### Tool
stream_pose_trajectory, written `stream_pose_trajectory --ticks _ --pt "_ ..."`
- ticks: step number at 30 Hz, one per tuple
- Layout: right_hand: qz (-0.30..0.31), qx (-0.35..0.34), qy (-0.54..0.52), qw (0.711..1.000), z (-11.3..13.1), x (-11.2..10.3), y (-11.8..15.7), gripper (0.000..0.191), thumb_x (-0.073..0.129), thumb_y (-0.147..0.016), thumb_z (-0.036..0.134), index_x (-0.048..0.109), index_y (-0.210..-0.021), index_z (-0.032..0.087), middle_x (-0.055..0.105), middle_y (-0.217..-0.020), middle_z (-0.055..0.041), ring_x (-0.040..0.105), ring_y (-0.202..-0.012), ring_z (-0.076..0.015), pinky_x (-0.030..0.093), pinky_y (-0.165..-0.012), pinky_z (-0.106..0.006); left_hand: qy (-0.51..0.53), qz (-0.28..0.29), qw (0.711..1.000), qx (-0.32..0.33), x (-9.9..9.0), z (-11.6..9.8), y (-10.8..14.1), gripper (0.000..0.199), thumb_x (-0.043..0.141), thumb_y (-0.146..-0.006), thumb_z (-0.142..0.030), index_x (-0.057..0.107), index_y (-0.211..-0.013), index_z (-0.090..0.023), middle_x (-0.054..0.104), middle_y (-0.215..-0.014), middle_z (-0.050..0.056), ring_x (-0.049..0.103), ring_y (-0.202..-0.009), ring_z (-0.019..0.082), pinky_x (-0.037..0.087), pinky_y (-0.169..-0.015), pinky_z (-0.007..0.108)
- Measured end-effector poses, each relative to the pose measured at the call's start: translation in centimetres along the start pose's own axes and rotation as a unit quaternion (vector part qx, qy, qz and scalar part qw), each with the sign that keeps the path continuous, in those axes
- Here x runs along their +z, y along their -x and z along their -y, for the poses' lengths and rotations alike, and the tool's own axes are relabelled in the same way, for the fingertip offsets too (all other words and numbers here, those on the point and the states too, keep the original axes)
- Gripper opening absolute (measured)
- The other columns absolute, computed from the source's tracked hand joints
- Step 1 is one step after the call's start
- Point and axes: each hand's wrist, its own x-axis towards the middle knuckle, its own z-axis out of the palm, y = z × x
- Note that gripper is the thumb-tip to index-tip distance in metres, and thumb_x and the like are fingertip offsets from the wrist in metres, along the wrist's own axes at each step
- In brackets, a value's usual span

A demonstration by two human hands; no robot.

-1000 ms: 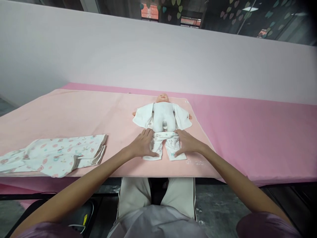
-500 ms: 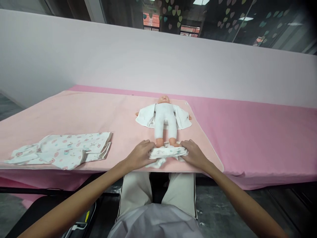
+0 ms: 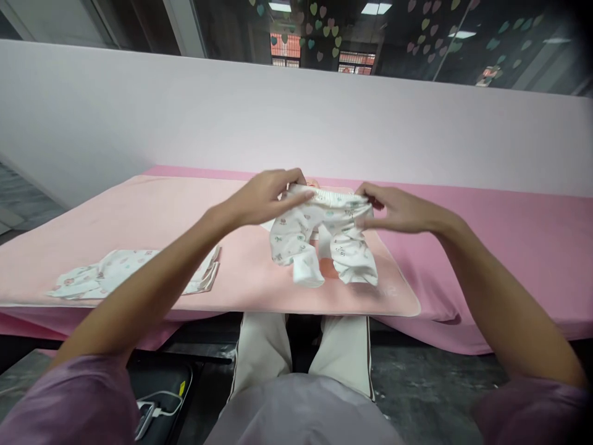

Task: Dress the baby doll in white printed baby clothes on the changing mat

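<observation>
A pair of white printed baby pants [image 3: 324, 213] hangs spread between my hands, its elastic waistband at the top and its two legs dangling down. My left hand [image 3: 273, 194] pinches the waistband's left end between thumb and fingers. At the opposite end, my right hand [image 3: 393, 209] has its fingers curled on the waistband, its thumb slightly blurred. Behind the pants lies the baby doll [image 3: 328, 269], mostly hidden; a bit of its head and a lower leg show. How far its legs are inside the pants I cannot tell.
Folded printed baby clothes [image 3: 115, 269] lie at the left on the peach mat [image 3: 241, 278], partly behind my left forearm. Pink cloth [image 3: 486, 247] covers the table beneath. A white wall panel [image 3: 296, 117] stands behind. A black chair [image 3: 162, 377] holding a white device is below left.
Both hands have moved up and away from the table's near edge, from the doll's feet towards its upper body. The bunched pants are now raised and spread out, covering most of the doll.
</observation>
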Motion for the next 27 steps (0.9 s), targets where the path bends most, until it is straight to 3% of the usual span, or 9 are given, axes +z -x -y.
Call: stream_pose_trajectory --ticks 4,7,11,14,17,20,23,27 --pt "-0.094 -0.033 0.089 0.991 -0.3 -2.6 -2.7 0.053 0.045 -0.106 0.064 0.071 -0.097 0.018 0.067 -0.085 -0.003 0.062 -0.081 -0.0188 0.044 -0.075 -0.034 -0.107 -0.001 0.992 0.066 -2.1 1.2 -3.3 0.039 0.052 -0.102 -0.052 0.069 -0.099 -0.018 0.064 -0.086 0.004 0.068 -0.095 0.025 0.047 -0.094 0.041" --pt "-0.129 -0.062 0.159 0.977 -0.5 -3.4 -3.6 0.047 0.051 -0.104 0.06 0.073 -0.097 0.02 0.071 -0.088 -0.0049 0.065 -0.085 -0.0225 0.046 -0.079 -0.037 -0.173 -0.004 0.981 0.093 -3.3 1.7 -4.5 0.035 0.052 -0.101 -0.05 0.071 -0.108 -0.021 0.07 -0.097 0.006 0.069 -0.103 0.027 0.048 -0.097 0.043" --pt "-0.191 -0.054 0.234 0.952 -1.0 -3.9 -4.2 0.038 0.058 -0.099 0.053 0.075 -0.108 0.021 0.072 -0.089 -0.0072 0.065 -0.096 -0.0297 0.048 -0.089 -0.044 -0.221 -0.035 0.972 0.077 -4.5 2.4 -5.6 0.039 0.058 -0.099 -0.053 0.071 -0.121 -0.024 0.072 -0.1 0.008 0.069 -0.107 0.03 0.049 -0.1 0.048" --pt "-0.194 -0.049 0.271 0.942 -0.8 -4.4 -4.7 0.035 0.06 -0.098 0.051 0.075 -0.094 0.019 0.069 -0.086 -0.0091 0.063 -0.103 -0.033 0.048 -0.093 -0.049 -0.24 -0.025 0.968 0.068 -4.8 3.5 -6.8 0.041 0.059 -0.097 -0.059 0.075 -0.109 -0.022 0.069 -0.093 0.007 0.069 -0.111 0.034 0.049 -0.103 0.054" --pt "-0.198 -0.047 0.268 0.942 0.2 -5.1 -5.2 0.037 0.065 -0.096 0.052 0.069 -0.082 0.018 0.067 -0.092 -0.0109 0.06 -0.106 -0.0321 0.047 -0.095 -0.05 -0.242 0.002 0.966 0.087 -5.0 4.0 -8.2 0.049 0.058 -0.095 -0.064 0.074 -0.092 -0.018 0.066 -0.098 0.009 0.065 -0.121 0.037 0.048 -0.107 0.057" --pt "-0.235 -0.016 0.208 0.949 1.5 -5.5 -5.7 0.035 0.063 -0.101 0.05 0.064 -0.085 0.018 0.063 -0.09 -0.0084 0.059 -0.092 -0.0248 0.048 -0.091 -0.047 -0.222 0.032 0.969 0.106 -5.2 2.8 -9.3 0.061 0.044 -0.101 -0.066 0.071 -0.094 -0.012 0.061 -0.109 0.008 0.063 -0.13 0.036 0.046 -0.108 0.058" --pt "-0.301 -0.014 0.094 0.949 2.8 -4.8 -6.6 0.034 0.056 -0.104 0.052 0.06 -0.088 0.023 0.059 -0.083 -0.0038 0.056 -0.078 -0.0218 0.051 -0.082 -0.044 -0.132 0.034 0.989 0.054 -4.9 -0.2 -9.9 0.066 0.031 -0.106 -0.067 0.068 -0.1 -0.012 0.059 -0.108 0.005 0.07 -0.121 0.033 0.05 -0.098 0.054" --pt "-0.339 -0.103 -0.014 0.935 5.2 -2.4 -8.3 0.043 0.04 -0.104 0.071 0.056 -0.093 0.033 0.064 -0.097 -0.0038 0.063 -0.095 -0.0291 0.055 -0.085 -0.046 0.054 0.064 0.996 -0.007 -4.0 -4.4 -10.2 0.081 0.007 -0.109 -0.067 0.065 -0.102 -0.011 0.064 -0.101 0.007 0.076 -0.107 0.03 0.054 -0.088 0.047"
